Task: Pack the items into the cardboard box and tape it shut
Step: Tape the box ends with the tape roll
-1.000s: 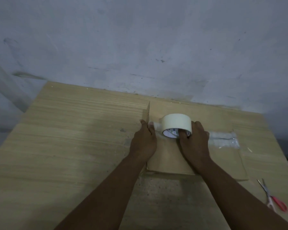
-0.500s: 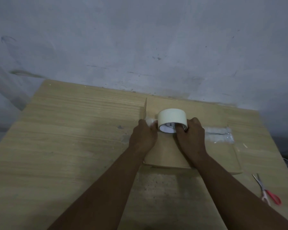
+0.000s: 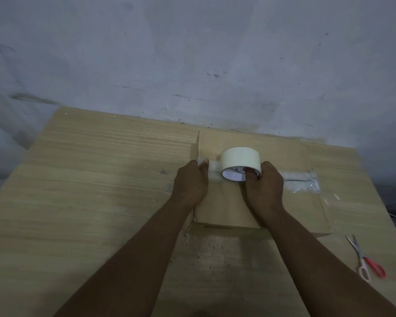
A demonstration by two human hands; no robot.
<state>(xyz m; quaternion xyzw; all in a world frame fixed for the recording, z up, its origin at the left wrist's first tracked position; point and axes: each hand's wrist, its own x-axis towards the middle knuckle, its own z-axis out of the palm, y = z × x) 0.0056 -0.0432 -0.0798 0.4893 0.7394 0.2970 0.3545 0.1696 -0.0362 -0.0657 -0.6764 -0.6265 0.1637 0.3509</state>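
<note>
Cardboard box (image 3: pixel 226 202) is closed on table (image 3: pixel 101 179), seam partly taped | tape end (image 3: pixel 203 161) is pinched at left edge by left hand (image 3: pixel 190 184) | tape roll (image 3: pixel 240 159) is gripped by right hand (image 3: pixel 264 186) | unrolling and cutting judged not yet done

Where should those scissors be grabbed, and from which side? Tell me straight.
Take the scissors by the red and pink handle loops, coming from above on the near side. They lie flat on the table, right of the cardboard box, blades pointing away, so the loops are the nearest end. The right hand, closest to them, holds the tape roll.
</note>
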